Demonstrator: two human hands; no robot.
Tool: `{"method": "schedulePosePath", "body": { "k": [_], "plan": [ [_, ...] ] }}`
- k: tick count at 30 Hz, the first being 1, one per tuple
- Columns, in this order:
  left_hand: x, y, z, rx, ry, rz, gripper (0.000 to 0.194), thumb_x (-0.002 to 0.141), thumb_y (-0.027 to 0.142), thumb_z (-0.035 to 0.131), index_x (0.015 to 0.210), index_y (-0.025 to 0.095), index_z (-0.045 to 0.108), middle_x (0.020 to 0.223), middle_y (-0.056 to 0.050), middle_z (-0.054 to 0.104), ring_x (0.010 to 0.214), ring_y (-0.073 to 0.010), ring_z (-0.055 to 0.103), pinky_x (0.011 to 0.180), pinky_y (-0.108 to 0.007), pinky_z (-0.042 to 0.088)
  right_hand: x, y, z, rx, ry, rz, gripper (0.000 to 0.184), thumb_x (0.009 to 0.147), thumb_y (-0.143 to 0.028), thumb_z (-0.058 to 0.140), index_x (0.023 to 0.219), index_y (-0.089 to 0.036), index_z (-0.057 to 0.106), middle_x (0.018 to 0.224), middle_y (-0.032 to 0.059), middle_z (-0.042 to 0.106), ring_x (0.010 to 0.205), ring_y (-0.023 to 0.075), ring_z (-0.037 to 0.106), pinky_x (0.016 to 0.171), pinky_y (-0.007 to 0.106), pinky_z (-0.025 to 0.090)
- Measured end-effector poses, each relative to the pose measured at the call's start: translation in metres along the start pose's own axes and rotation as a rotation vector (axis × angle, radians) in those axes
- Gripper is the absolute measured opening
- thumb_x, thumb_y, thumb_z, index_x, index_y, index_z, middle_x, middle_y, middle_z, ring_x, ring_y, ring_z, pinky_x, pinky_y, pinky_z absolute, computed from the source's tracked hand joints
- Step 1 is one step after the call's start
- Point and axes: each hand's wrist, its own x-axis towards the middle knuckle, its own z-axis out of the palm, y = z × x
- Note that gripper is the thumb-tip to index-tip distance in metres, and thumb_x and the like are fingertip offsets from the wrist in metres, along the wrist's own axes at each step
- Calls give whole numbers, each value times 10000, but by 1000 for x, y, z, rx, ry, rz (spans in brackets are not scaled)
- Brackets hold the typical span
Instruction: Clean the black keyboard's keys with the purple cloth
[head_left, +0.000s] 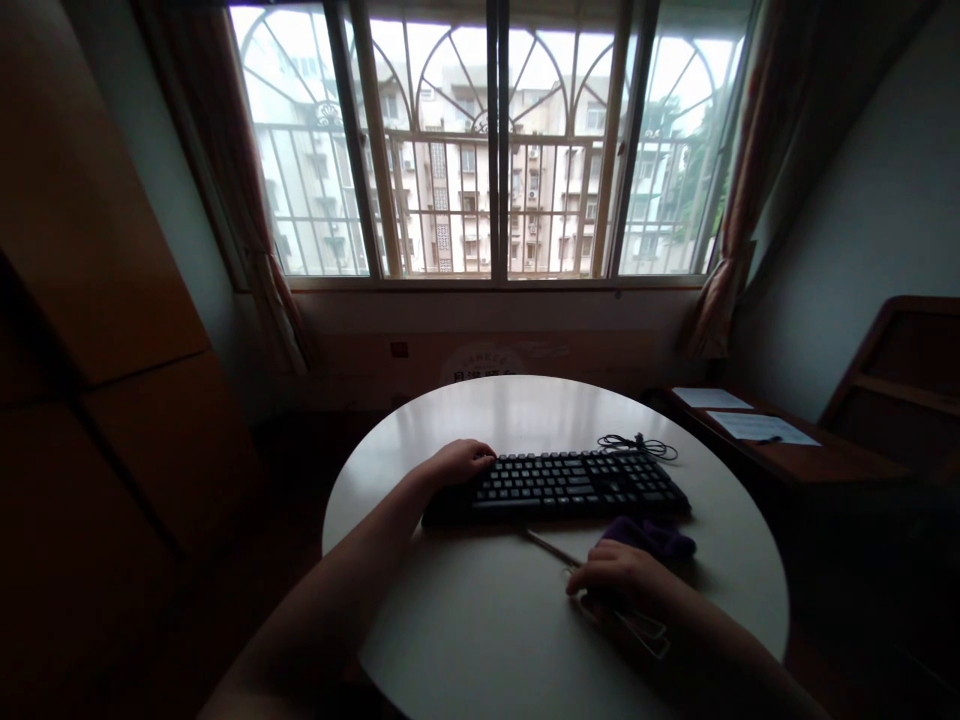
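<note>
A black keyboard (562,485) lies across the white round table. My left hand (461,462) grips its left end, with the fingers curled over the back corner near the top row of keys. My right hand (619,578) is closed low over the table in front of the keyboard. Its fingers are around a wire keycap puller (651,632), whose pale wire loops stick out under the wrist. A thin rod-like tool (551,547) points from my right fingertips toward the keyboard's front edge; its other end is hidden. Behind that hand sits a crumpled purple cloth (660,538).
A coiled black cable (637,445) lies behind the keyboard's right end. The round table (450,640) stands before a barred window (491,150). At right, papers (761,427) and a dark pen rest on a low wooden surface near a chair (892,370). Wooden cabinets (142,430) stand at left.
</note>
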Motion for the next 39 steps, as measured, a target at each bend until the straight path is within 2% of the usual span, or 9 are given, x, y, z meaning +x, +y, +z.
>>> {"method": "schedulePosePath", "body": {
  "k": [8,16,34,39],
  "plan": [
    [1,-1,0,11,-5,6,355,930,367,480,1147,216,716,1169,-64,708,1058,-238,643,901,-292,468,0,-6,-5,0,1,0,215,930,-185,585,1017,-233,775,821,59,669,771,162,575,656,241,409],
    [3,-5,2,4,-4,9,363,921,377,479,1144,220,718,1162,-62,710,1054,-239,646,904,-291,471,0,-1,-1,21,25,-19,220,942,-226,568,1017,-236,775,819,60,669,757,165,585,664,244,425],
    [7,-9,4,24,-3,14,374,917,398,471,1143,232,719,1160,-51,713,1054,-233,640,915,-292,469,0,1,-2,26,0,-24,221,927,-197,591,1053,-246,765,829,51,664,779,165,573,670,245,417],
    [8,-10,5,12,4,24,368,916,388,474,1135,228,723,1157,-56,713,1057,-236,640,924,-291,462,-1,-6,-7,24,17,-28,203,899,-182,636,1034,-244,773,829,54,672,770,166,571,667,250,413]
  ]
}}
